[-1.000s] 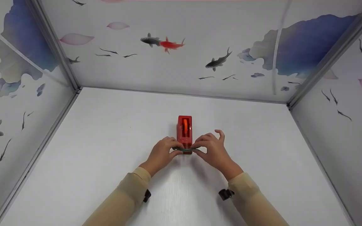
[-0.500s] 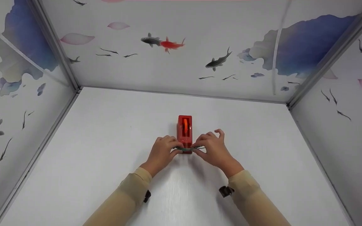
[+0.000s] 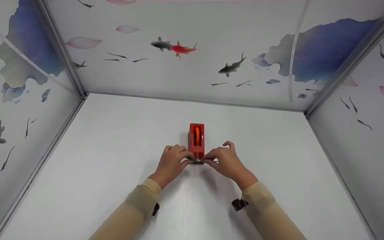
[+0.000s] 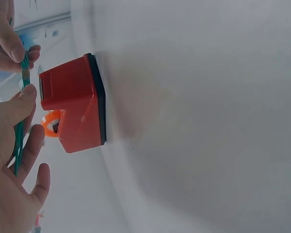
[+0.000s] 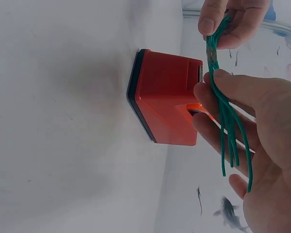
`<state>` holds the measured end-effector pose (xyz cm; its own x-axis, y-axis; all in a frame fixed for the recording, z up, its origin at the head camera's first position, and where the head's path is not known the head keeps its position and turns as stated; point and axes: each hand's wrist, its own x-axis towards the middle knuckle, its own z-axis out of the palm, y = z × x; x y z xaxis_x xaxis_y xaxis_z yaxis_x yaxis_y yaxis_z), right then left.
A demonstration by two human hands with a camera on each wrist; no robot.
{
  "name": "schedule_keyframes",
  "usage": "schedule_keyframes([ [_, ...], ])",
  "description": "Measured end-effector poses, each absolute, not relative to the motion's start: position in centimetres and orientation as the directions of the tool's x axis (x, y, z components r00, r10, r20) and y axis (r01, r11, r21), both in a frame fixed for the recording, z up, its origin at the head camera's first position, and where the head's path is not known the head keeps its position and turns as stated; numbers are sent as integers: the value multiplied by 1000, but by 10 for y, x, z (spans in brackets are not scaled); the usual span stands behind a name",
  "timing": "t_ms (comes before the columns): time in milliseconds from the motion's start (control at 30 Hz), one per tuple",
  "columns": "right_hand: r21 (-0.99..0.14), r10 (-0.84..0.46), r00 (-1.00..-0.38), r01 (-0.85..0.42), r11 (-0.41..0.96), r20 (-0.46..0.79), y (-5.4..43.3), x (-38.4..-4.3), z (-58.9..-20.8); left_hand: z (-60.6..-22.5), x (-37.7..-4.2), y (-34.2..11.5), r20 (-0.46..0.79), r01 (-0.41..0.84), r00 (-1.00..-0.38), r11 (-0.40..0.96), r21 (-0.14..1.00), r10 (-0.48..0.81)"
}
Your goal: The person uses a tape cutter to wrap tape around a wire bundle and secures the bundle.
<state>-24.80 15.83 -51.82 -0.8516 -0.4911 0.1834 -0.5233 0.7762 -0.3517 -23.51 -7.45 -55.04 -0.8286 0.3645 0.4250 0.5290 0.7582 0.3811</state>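
Observation:
A bundle of thin green wires [image 5: 225, 109] lies across between my two hands, in front of a red tape dispenser [image 3: 197, 149]. My left hand [image 3: 171, 161] pinches one end between thumb and fingers. With thumb and index finger my right hand [image 3: 228, 164] pinches the other side, and loose wire ends fan out over its palm in the right wrist view. Between the two grips a brownish band [image 5: 212, 53], seemingly tape, wraps the wires. The dispenser stands upright with an orange tape reel [image 4: 50, 123] in it and a toothed cutter edge toward the hands.
The dispenser rests on a white table [image 3: 118, 140]. White panels with painted fish and petals enclose the table at the back [image 3: 185, 76] and both sides. Small black devices [image 3: 239, 204] sit at the wrists.
Both hands keep their pinch on the wire bundle at the dispenser's near end. The right hand's raised finger dips slightly, and loose wire ends show more beyond the right fingers.

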Motion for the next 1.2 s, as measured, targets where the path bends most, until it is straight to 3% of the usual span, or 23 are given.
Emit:
schedule_keyframes([
  [200, -366, -502, -836, -548, 752, 220, 158, -245, -517, -550, -235, -74, 450, 528, -816, 786, 322, 363],
  [400, -458, -489, -856, -507, 730, 169, 158, -242, -517, -550, -233, -72, 443, 500, -821, 828, 253, 360],
  [600, -393, -492, -842, -539, 745, 224, 158, -238, -519, -543, -231, -69, 407, 482, -842, 833, 272, 354],
  [700, -361, -511, -812, -583, 728, 282, 158, -237, -519, -539, -232, -68, 349, 448, -878, 820, 358, 327],
  [900, -342, -533, -762, -644, 685, 367, 161, -237, -520, -533, -240, -68, 120, 298, -951, 744, 597, 285],
  [1067, -335, -537, -744, -663, 670, 398, 163, -240, -521, -530, -246, -73, -59, 135, -955, 607, 783, 289],
  [1200, -350, -520, -758, -647, 678, 394, 164, -240, -523, -531, -247, -76, -123, 41, -947, 492, 870, 296],
])
